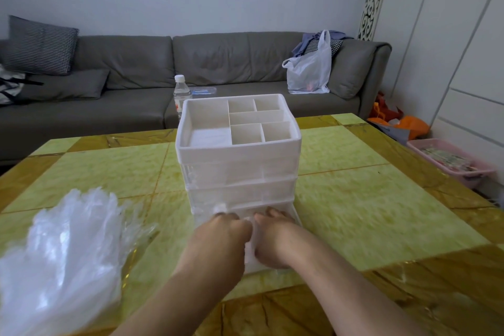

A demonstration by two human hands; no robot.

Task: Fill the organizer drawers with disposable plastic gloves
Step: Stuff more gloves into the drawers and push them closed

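White organizer [238,142] stands mid-bench [354,199], bottom drawer [272,262] pulled out; left hand [221,234] and right hand [272,237] inside it, fingers curled, grasp unclear; plastic gloves pile [62,248] lies left of organizer.

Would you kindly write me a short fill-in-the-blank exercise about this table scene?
1. Both hands, left and right, reach into the pulled-out ____ drawer of the white plastic organizer.
2. The heap of clear disposable plastic gloves lies to the organizer's ____.
3. Behind the organizer stands a clear plastic bottle with a ____ cap.

Missing words: bottom; left; white
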